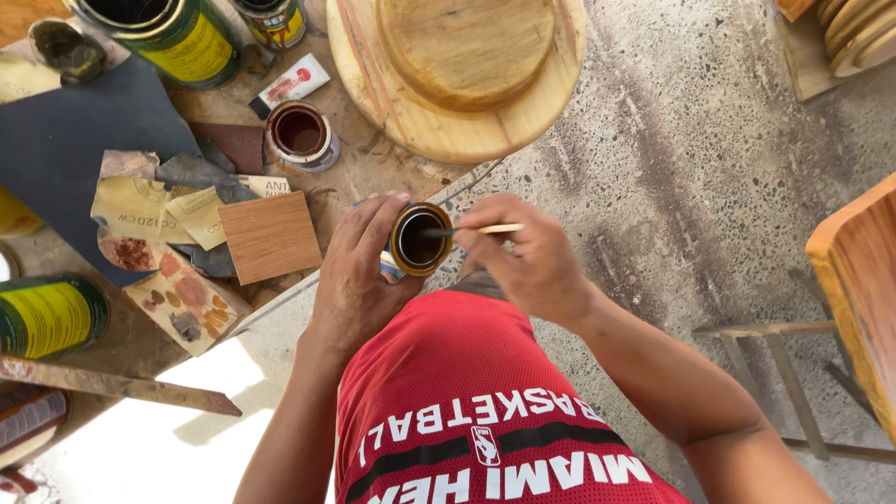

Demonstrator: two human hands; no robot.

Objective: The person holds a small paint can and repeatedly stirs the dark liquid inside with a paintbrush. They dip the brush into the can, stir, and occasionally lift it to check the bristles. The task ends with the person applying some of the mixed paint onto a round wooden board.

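i see the left hand (359, 280) wrapped around a small open tin (420, 239) at the centre of the frame, its grip closed on the tin's side, the dark liquid showing inside. the right hand (532, 266) has its grip pinching a thin pale-handled brush (485, 229), whose dark tip reaches over the tin's mouth. both hang in the air just off the counter (373, 168) edge, above the red shirt (467, 401) and the speckled floor (700, 187).

i judge the main risk to be a spill: the tin is held free, so a tilt of the left wrist or a hard stir could slop dark liquid onto the shirt or floor. a loaded brush could also drip on its way across the gap.

packages: a large can (177, 33) with a green-and-yellow label stands at upper left, a smaller can (271, 21) with a yellow and red label beside it. a white tube (291, 86) with a red mark lies below them, next to another small open tin (301, 135) with brown contents. a second green-and-yellow can (51, 315) lies at the left edge. yellowish sandpaper scraps (140, 207) and a square wood sample (271, 237) sit at left centre. a round wooden piece (457, 75) fills the top centre.
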